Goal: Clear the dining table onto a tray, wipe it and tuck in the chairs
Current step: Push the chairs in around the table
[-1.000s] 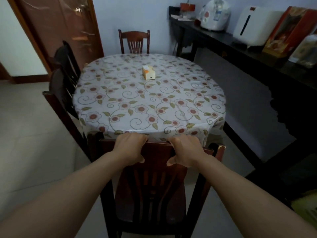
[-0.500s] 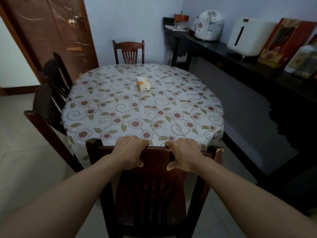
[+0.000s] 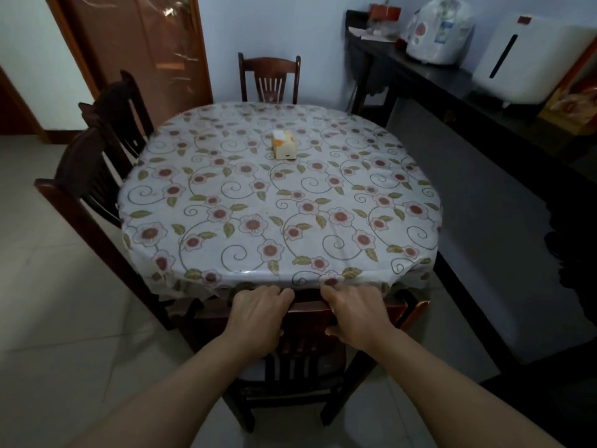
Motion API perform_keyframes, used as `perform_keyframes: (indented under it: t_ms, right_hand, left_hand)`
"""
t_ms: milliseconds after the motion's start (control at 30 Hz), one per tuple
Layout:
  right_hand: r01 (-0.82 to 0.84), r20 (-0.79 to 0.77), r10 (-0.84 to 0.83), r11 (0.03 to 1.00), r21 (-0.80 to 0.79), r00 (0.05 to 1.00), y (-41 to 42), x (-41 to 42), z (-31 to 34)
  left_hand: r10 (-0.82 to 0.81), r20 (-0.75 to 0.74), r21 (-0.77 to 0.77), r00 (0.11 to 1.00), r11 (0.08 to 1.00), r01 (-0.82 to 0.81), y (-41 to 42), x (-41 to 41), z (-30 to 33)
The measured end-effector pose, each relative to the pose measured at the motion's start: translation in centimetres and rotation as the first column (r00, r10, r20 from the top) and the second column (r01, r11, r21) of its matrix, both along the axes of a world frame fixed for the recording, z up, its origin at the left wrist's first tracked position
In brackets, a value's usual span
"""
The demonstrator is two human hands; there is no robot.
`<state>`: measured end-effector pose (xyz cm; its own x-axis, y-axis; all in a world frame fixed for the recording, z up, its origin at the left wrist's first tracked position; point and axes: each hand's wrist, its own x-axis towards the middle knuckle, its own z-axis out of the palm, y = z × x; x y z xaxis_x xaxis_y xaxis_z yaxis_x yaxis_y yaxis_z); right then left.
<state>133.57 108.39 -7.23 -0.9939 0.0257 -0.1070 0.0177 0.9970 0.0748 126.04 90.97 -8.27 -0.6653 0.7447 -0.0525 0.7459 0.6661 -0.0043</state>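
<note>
The near chair (image 3: 300,347) is gripped by its top rail at the table's (image 3: 274,202) near edge, the left hand (image 3: 258,313) and right hand (image 3: 357,313) both closed over it. Tucking-in appears under way; a short forward push is judged necessary. A tissue box (image 3: 283,145) is seen near the far edge.

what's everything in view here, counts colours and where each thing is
table: 1, white cloth with red flowers and green leaves, centre
box: 1, cream and orange, on the table toward the far side
near chair: 1, dark wood, top rail at the table's near edge
far chair: 1, dark wood, against the table's far edge
side chairs: 2, dark wood, along the table's left
sideboard: 1, black, along the right wall
appliances: 2, white, on the sideboard
door: 1, brown, back left
left hand: on the near chair's top rail
right hand: on the same rail
</note>
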Motion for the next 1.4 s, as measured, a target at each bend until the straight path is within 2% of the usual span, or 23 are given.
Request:
perform_keyframes:
  t_ms: [300, 600, 900, 1000, 1067, 1167, 1400]
  right_hand:
    - [-0.098, 0.055, 0.100, 0.995, -0.023, 0.994, -0.4, 3.1, -2.7]
    - [-0.081, -0.021, 0.080, 0.996, -0.033, 0.997, 1.0, 4.3, -4.7]
    - [-0.055, -0.110, 0.042, 0.992, -0.113, 0.993, 2.1, 2.3, -5.1]
    - [-0.085, -0.142, 0.067, 0.988, -0.128, 0.988, 2.8, 1.9, -5.3]
    - [-0.115, -0.150, 0.097, 0.986, -0.117, 0.984, 3.2, 1.9, -5.4]
    - [-0.131, -0.129, 0.119, 0.988, -0.085, 0.984, 3.7, 1.9, -5.3]
    - [-0.114, -0.050, 0.110, 0.990, -0.084, 0.993, 4.5, 1.7, -5.3]
  left_hand:
    - [0.034, -0.002, -0.052, 0.999, 0.998, -0.034, 0.0, 4.0, -2.1]
    - [0.058, -0.009, -0.075, 0.998, 0.995, -0.059, 1.7, 5.2, -3.4]
    - [0.087, -0.034, -0.026, 0.996, 0.996, -0.088, 3.1, 2.8, -3.8]
    - [0.031, -0.064, 0.032, 0.997, 0.999, -0.030, 3.5, 2.4, -3.8]
    - [-0.012, -0.099, 0.002, 0.995, 1.000, 0.012, 3.7, 2.5, -3.6]
    - [-0.002, -0.142, 0.023, 0.990, 1.000, 0.006, 4.0, 2.7, -3.8]
    - [0.126, -0.081, -0.031, 0.989, 0.991, -0.129, 4.9, 3.1, -4.5]
